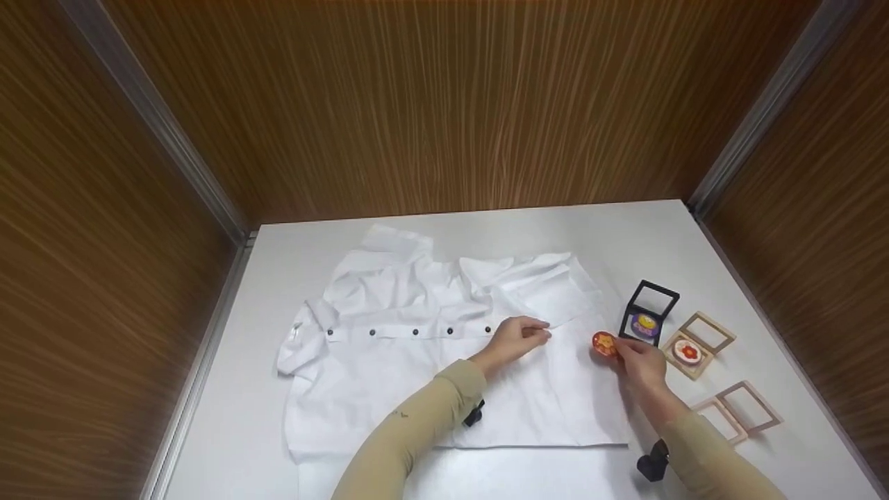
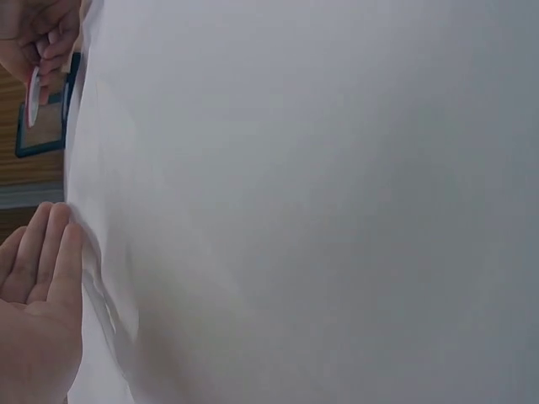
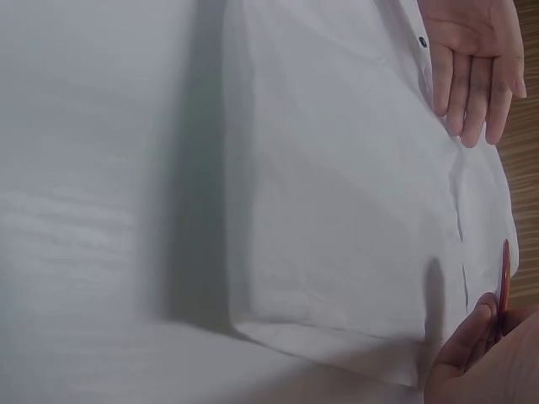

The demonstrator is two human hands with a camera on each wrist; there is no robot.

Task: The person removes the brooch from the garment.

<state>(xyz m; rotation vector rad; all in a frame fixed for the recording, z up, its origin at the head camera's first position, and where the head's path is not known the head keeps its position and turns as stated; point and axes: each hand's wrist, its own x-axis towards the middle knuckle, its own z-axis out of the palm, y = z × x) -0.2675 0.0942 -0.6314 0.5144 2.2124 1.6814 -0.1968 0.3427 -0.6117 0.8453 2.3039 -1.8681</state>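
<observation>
A white button-up shirt (image 1: 389, 382) lies spread on the table, its dark buttons in a row across the middle. My left hand (image 1: 515, 342) is over the shirt near the right end of that row, its fingers nearly straight in the left wrist view and holding nothing. Between thumb and fingers my right hand (image 1: 642, 364) pinches a round red badge (image 1: 604, 344) with a yellow star-like pattern, above the shirt's right edge. Edge-on in the left wrist view, the badge (image 2: 33, 97) looks like a thin disc with a pale back.
Right of the shirt stand a black open case (image 1: 651, 297) with a purple and yellow disc, a wooden open case (image 1: 710, 333) with a white disc bearing a red flower, and a pale frame-like open case (image 1: 750, 406). Wood-grain panels (image 1: 444, 104) enclose the white table (image 1: 229, 389).
</observation>
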